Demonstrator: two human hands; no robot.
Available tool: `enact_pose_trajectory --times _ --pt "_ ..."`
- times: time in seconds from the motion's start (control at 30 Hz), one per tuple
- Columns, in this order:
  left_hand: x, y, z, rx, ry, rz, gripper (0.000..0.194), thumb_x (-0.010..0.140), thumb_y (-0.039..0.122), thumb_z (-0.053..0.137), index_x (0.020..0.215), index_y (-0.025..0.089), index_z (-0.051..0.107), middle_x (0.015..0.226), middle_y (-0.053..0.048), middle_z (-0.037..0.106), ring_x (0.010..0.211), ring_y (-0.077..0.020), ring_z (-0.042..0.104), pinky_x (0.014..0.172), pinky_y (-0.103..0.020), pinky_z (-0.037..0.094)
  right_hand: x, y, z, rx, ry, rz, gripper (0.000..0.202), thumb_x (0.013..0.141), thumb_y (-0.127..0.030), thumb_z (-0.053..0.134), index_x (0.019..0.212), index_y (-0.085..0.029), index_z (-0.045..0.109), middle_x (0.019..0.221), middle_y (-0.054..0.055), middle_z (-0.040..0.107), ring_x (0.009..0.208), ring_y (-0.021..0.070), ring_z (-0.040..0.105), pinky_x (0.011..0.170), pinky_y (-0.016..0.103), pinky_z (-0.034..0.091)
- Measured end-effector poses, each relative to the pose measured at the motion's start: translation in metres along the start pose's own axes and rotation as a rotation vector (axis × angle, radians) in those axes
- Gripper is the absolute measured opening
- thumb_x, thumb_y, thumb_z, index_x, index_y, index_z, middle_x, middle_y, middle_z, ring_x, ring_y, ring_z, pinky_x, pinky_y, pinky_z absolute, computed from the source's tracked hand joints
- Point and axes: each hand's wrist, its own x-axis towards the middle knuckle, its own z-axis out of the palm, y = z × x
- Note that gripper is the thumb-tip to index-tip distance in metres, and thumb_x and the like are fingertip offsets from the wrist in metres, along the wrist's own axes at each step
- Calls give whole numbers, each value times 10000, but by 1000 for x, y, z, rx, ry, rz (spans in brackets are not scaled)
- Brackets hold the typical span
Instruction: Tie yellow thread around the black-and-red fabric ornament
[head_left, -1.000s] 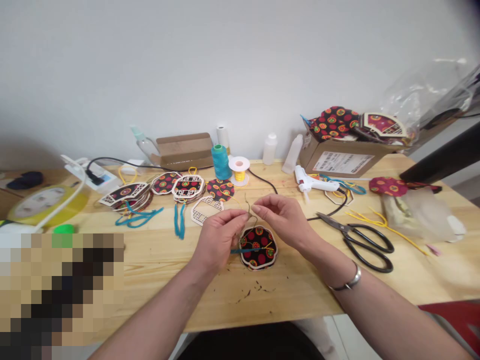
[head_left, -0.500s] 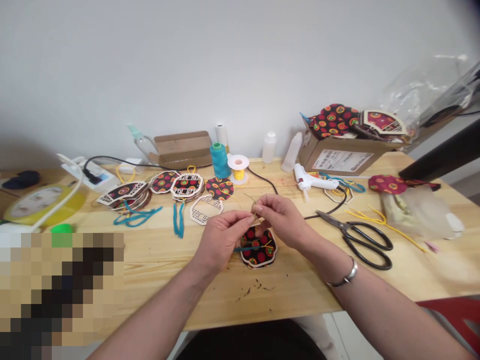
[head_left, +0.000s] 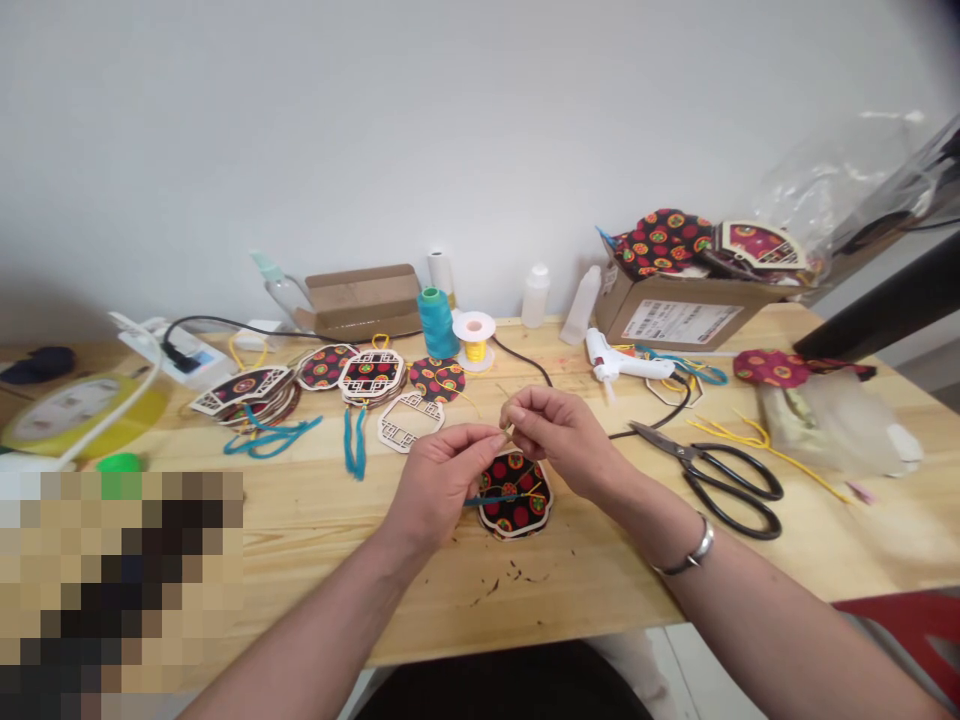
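My left hand (head_left: 442,478) pinches a thin yellow cord between thumb and forefinger. Close against it, my right hand (head_left: 559,435) is closed on the same cord, whose loose end sticks up past the fingertips. Under both hands a patterned fabric piece (head_left: 510,515) with a pale scalloped rim lies on the table. A teal cord (head_left: 484,500) and a bit of yellow cord rest across its dark, red-dotted fabric. The fingertips partly hide the piece's upper edge and most of the held cord.
Black scissors (head_left: 731,485) and a white glue gun (head_left: 630,365) lie to the right. Behind stand a teal thread cone (head_left: 437,322), a yellow cord spool (head_left: 475,345) and a cardboard box (head_left: 675,308). Framed fabric pieces (head_left: 373,375) are at the left, with a pale lattice frame (head_left: 397,425) nearer.
My right fingers have shifted slightly, and the fingertip that reached down over the fabric piece is now drawn up. The camera view has moved a little.
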Motion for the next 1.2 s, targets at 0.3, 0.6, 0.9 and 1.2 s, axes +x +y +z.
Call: enact_pose_trajectory --times 0.3,0.6,0.9,1.2 --pt "0 0 -1 14 12 -15 143 662 304 714 700 166 716 438 58 486 388 -34 318 383 -178 225 1 -4 -4 -31 -34 33 439 802 -549 491 676 -136 573 633 19 560 593 112 536 559 240 420" --pt "-4 1 3 32 -113 -72 141 669 285 698 664 145 704 489 36 519 415 -29 333 395 -173 227 1 5 0 -173 111 -167 224 764 -310 588 614 -148 551 581 -24 505 572 92 434 564 232 360" --pt "3 -4 -4 32 12 -25 170 675 307 702 708 140 699 451 55 463 408 -29 301 388 -171 205 3 -2 -5 99 -119 148 373 769 -506 568 755 -135 598 721 35 607 650 118 592 671 283 492" --pt "1 0 1 7 -18 -47 162 662 295 711 692 135 713 422 60 432 398 -24 295 378 -159 200 3 5 -4 -176 -50 40 209 726 -328 615 651 -146 545 481 -51 470 449 64 397 449 202 314"
